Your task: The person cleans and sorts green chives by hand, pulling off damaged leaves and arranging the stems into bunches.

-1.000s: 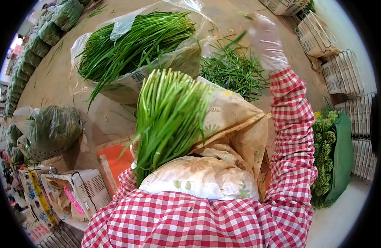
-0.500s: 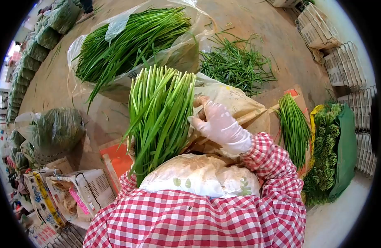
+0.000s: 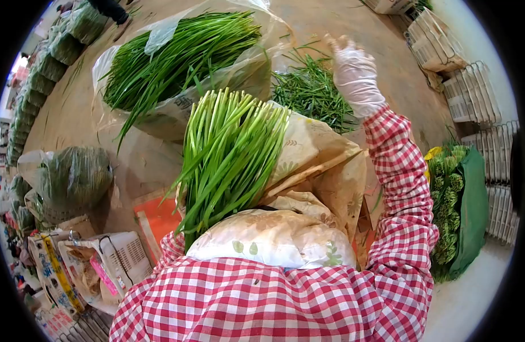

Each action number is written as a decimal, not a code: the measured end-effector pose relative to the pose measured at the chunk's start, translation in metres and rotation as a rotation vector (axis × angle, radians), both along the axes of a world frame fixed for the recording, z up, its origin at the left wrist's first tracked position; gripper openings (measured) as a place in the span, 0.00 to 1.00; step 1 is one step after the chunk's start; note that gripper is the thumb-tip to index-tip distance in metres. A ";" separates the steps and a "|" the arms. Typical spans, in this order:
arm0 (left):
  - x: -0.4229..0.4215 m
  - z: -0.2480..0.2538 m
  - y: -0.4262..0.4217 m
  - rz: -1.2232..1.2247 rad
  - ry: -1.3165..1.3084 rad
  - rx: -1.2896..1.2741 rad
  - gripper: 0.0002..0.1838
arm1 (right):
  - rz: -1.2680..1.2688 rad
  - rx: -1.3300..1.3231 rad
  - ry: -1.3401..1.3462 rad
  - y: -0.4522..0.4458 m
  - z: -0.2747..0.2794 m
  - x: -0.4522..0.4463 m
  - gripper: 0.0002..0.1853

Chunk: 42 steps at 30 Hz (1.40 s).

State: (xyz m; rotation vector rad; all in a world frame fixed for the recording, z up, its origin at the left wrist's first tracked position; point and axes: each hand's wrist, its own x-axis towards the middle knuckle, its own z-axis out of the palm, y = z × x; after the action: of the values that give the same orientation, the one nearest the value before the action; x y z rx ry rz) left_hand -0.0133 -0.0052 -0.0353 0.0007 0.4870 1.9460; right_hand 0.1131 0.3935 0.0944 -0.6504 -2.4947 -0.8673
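Note:
A thick bunch of garlic chives (image 3: 231, 154) stands tilted over my lap, pale cut ends upward and green leaves hanging down. My left hand (image 3: 181, 206) is mostly hidden behind its lower left side; only a pale edge shows, and the bunch is held up there. My gloved right hand (image 3: 355, 71) reaches far forward, over the right side of a pile of loose chive leaves (image 3: 308, 91). Its fingers are slightly blurred but look spread, with nothing visible in them. Across my lap lies a stained, leaf-printed cloth (image 3: 274, 236).
Ahead, an open plastic bag (image 3: 239, 71) holds more chives (image 3: 182, 62). Tied bundles (image 3: 446, 199) in a green wrap (image 3: 472, 211) lie right. Wire-framed crates (image 3: 482, 97) line the right edge. A wrapped bale (image 3: 77, 176) and a white crate (image 3: 128, 256) are at left.
My right hand has left the bunch's right side and stretched forward and right over the loose leaves. The bunch has shifted slightly right and leans more. My right arm now covers the smaller chive bundle.

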 end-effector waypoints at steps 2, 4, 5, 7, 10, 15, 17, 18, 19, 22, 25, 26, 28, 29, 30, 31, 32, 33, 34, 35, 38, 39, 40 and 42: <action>0.004 0.005 -0.001 -0.005 -0.007 0.005 0.28 | 0.134 -0.416 0.008 -0.032 0.013 -0.002 0.14; 0.007 0.006 0.002 -0.012 -0.013 0.013 0.28 | 0.385 -0.818 -0.027 -0.078 0.016 0.001 0.23; 0.007 0.007 0.003 -0.016 -0.012 0.016 0.28 | 0.513 -0.800 -0.060 -0.098 0.014 0.003 0.29; 0.009 0.006 0.003 -0.019 -0.011 0.014 0.28 | 0.523 -0.899 -0.043 -0.121 -0.002 0.000 0.33; 0.011 0.005 0.002 -0.005 -0.012 0.016 0.28 | 0.455 -1.020 -0.007 -0.132 -0.009 0.002 0.26; 0.011 0.000 -0.004 0.020 -0.014 0.020 0.27 | 0.467 -1.230 0.177 -0.123 -0.031 -0.005 0.11; 0.010 -0.003 -0.003 0.019 -0.015 0.023 0.27 | 0.444 -1.442 0.278 -0.114 -0.027 -0.010 0.09; 0.011 -0.002 -0.004 0.019 -0.012 0.023 0.27 | 0.287 -1.636 0.298 -0.109 -0.023 -0.014 0.10; 0.011 -0.004 -0.004 0.019 -0.011 0.022 0.27 | 0.119 -1.824 0.318 -0.104 -0.020 -0.018 0.11; 0.009 -0.009 -0.004 0.032 -0.007 0.023 0.27 | 0.169 -1.919 0.426 -0.084 -0.024 -0.029 0.11; 0.006 -0.010 -0.007 0.047 -0.009 0.030 0.27 | 0.110 -1.743 0.566 -0.044 -0.035 -0.035 0.13; 0.005 -0.011 -0.008 0.053 -0.010 0.030 0.27 | -0.095 -1.437 0.500 -0.027 -0.032 -0.030 0.15; 0.004 -0.011 -0.010 0.069 -0.017 0.040 0.27 | -0.284 -0.821 0.230 0.000 -0.030 -0.018 0.21; 0.003 -0.011 -0.010 0.075 -0.022 0.044 0.27 | -0.331 -0.881 0.156 -0.004 -0.015 -0.009 0.21; 0.002 -0.010 -0.010 0.081 -0.027 0.053 0.27 | -0.254 -0.896 0.208 -0.011 -0.010 0.000 0.21; 0.002 -0.011 -0.008 0.084 -0.037 0.062 0.27 | -0.169 -0.913 0.257 -0.020 -0.008 0.006 0.21; 0.004 -0.009 -0.011 0.087 -0.039 0.071 0.27 | -0.111 -1.300 0.241 -0.032 -0.013 0.011 0.22; 0.005 -0.009 -0.011 0.094 -0.046 0.075 0.26 | -0.054 -1.689 0.208 -0.048 -0.020 0.019 0.23; 0.004 -0.007 -0.010 0.093 -0.046 0.076 0.26 | -0.065 -1.893 0.030 -0.086 0.003 0.021 0.27; 0.005 -0.003 -0.007 0.085 -0.029 0.068 0.26 | 0.012 -1.984 -0.067 -0.110 0.003 0.021 0.28; -0.012 -0.019 -0.018 -0.001 0.440 -0.086 0.22 | 0.349 -1.913 -0.191 -0.149 -0.032 0.024 0.35; -0.008 0.033 0.007 -0.144 0.397 -0.282 0.24 | 0.496 -1.796 -0.165 -0.156 -0.042 0.022 0.36; -0.004 0.084 0.033 -0.295 0.336 -0.460 0.27 | 0.403 -2.455 0.230 -0.173 -0.025 0.003 0.36; 0.002 0.094 0.055 -0.297 0.829 -0.331 0.37 | 0.258 -3.029 0.755 -0.182 -0.020 -0.016 0.36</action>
State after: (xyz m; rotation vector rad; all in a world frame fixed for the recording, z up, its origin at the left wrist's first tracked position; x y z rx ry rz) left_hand -0.0109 0.0501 0.0591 0.6497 1.2674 1.4880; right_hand 0.0967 0.2114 0.0745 -0.6358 -0.8530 2.9204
